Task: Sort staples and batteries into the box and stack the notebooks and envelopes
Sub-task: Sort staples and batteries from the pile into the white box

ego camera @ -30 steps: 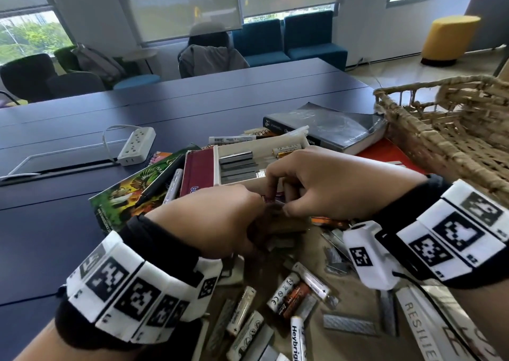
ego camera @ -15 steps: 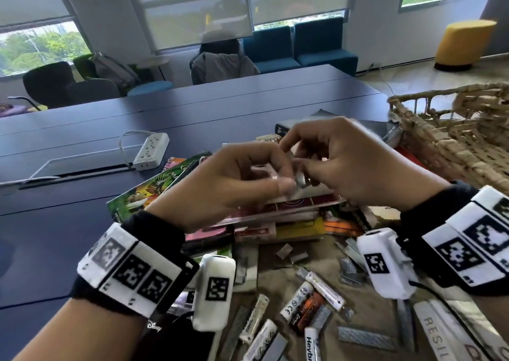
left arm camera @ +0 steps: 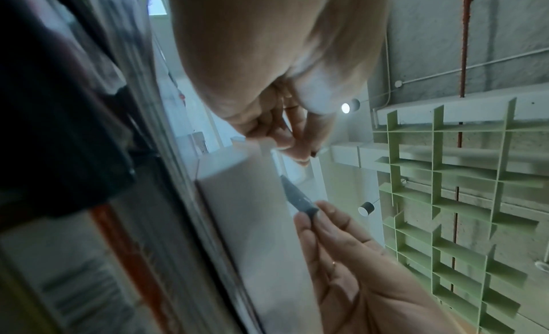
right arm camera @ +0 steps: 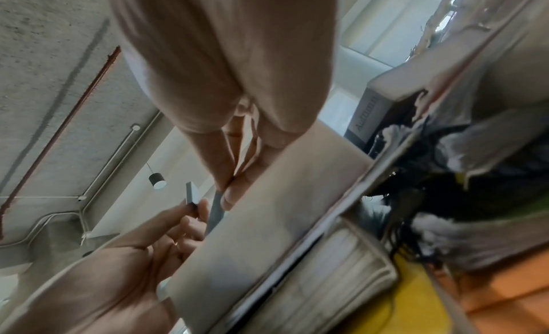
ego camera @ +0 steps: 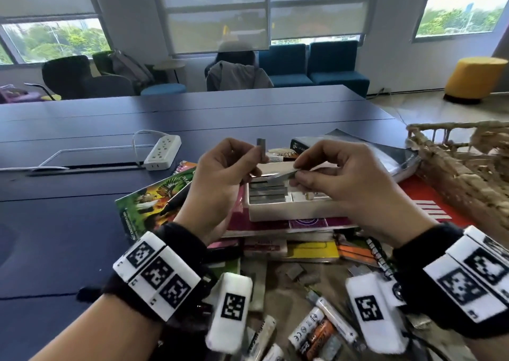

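Head view: short grey metal staple strip (ego camera: 261, 149) is held upright in left hand (ego camera: 220, 184) grip, pinched by thumb and fingers; longer grey staple strip (ego camera: 281, 177) is pinched flat in right hand (ego camera: 341, 187) grip. Both are held above white open box (ego camera: 292, 214), where approx. 4 strips are seen stacked in left compartment. Box is set on notebook pile on dark blue tabletop (ego camera: 68, 223). Loose AA batteries (ego camera: 316, 330), approx. 6, are shown near wrists only in head view. Wrist views: 2 strips, box underside only.

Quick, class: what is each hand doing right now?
Left hand: pinching a short staple strip, held upright.
Right hand: pinching a longer staple strip over the box.
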A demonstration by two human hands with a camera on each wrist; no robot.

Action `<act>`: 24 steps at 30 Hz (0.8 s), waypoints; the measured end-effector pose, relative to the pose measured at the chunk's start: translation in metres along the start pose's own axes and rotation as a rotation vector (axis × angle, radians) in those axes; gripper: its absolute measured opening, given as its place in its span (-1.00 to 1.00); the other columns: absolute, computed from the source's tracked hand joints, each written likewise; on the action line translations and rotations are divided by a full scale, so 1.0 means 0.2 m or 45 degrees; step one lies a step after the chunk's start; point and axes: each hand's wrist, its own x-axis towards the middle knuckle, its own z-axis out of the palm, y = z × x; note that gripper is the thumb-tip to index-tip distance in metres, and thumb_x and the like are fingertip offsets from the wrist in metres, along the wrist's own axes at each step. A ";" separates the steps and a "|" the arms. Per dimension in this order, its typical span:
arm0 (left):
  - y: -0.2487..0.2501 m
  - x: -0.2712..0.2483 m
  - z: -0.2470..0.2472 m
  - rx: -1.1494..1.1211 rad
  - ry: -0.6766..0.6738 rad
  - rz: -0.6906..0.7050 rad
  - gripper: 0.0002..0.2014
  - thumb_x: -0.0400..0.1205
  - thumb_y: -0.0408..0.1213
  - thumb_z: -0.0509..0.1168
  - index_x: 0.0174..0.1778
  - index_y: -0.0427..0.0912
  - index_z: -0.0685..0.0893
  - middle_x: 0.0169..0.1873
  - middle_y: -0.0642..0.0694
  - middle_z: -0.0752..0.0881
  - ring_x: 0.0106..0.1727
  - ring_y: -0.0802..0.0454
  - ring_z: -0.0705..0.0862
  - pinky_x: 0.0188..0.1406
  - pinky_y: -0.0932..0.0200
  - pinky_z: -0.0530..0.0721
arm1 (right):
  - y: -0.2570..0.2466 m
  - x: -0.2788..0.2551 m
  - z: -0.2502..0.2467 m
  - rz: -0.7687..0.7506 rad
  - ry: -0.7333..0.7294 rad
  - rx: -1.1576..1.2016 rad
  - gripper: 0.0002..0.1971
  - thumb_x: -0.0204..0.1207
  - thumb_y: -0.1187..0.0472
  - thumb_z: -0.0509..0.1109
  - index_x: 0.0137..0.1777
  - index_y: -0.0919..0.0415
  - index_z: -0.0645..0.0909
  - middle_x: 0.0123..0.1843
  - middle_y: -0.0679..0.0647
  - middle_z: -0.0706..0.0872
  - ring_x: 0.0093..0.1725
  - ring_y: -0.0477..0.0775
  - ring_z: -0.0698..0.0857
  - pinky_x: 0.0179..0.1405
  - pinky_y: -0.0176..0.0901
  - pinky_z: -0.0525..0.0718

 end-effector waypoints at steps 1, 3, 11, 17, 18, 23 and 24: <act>0.00 0.00 0.00 -0.012 0.000 -0.004 -0.94 0.68 -0.37 0.38 -0.07 -0.29 0.68 -0.23 -0.11 0.81 -0.35 0.16 0.64 -0.32 0.39 0.59 | 0.00 0.00 0.00 0.013 -0.015 -0.007 -0.88 0.50 0.47 0.58 -0.05 0.29 0.76 -0.07 0.19 0.84 -0.12 0.13 0.89 0.01 -0.09 0.86; -0.01 0.01 0.00 -0.009 0.003 -0.006 -0.93 0.68 -0.38 0.39 -0.07 -0.31 0.68 -0.22 -0.15 0.80 -0.34 0.16 0.64 -0.31 0.39 0.59 | -0.01 0.00 0.01 -0.006 -0.047 -0.049 -0.89 0.48 0.44 0.61 -0.07 0.27 0.78 -0.13 0.16 0.84 -0.15 0.13 0.87 -0.06 -0.15 0.84; -0.01 0.00 0.01 0.082 -0.017 0.018 -0.90 0.68 -0.39 0.41 -0.02 -0.38 0.69 -0.20 -0.17 0.81 -0.31 0.17 0.67 -0.25 0.36 0.64 | -0.01 0.00 0.03 -0.063 -0.221 -0.383 -0.91 0.45 0.22 0.67 -0.22 0.01 0.87 -0.24 -0.12 0.82 -0.21 -0.12 0.75 -0.13 -0.29 0.67; 0.00 0.00 0.01 0.120 -0.042 0.030 -0.85 0.66 -0.38 0.42 0.00 -0.43 0.70 -0.18 -0.21 0.80 -0.25 0.15 0.70 -0.18 0.34 0.68 | 0.00 -0.01 0.02 -0.069 -0.282 -0.478 -0.82 0.53 0.27 0.57 -0.14 -0.07 0.88 -0.15 -0.17 0.85 -0.07 -0.13 0.78 -0.02 -0.26 0.66; 0.00 -0.01 0.01 0.129 -0.046 0.031 -0.85 0.64 -0.35 0.43 -0.02 -0.39 0.71 -0.17 -0.22 0.81 -0.24 0.13 0.70 -0.16 0.32 0.69 | -0.01 -0.01 0.02 -0.072 -0.306 -0.493 -0.78 0.54 0.31 0.55 -0.12 -0.07 0.88 -0.15 -0.19 0.85 -0.06 -0.15 0.78 -0.03 -0.32 0.62; 0.01 -0.01 0.01 0.203 -0.089 0.051 -0.85 0.58 -0.25 0.46 -0.07 -0.27 0.74 -0.14 -0.26 0.83 -0.19 0.07 0.72 -0.13 0.27 0.70 | -0.01 0.00 0.00 -0.039 -0.197 -0.378 -0.78 0.54 0.37 0.51 -0.11 -0.01 0.84 -0.18 -0.03 0.85 -0.10 0.13 0.80 -0.01 0.09 0.77; 0.01 -0.01 0.02 0.215 -0.100 0.058 -0.85 0.58 -0.25 0.46 -0.06 -0.27 0.74 -0.14 -0.27 0.83 -0.19 0.06 0.72 -0.14 0.28 0.70 | -0.01 0.00 -0.01 -0.049 -0.124 -0.330 -0.80 0.54 0.39 0.52 -0.10 0.03 0.82 -0.20 0.06 0.83 -0.12 0.23 0.77 -0.04 0.09 0.75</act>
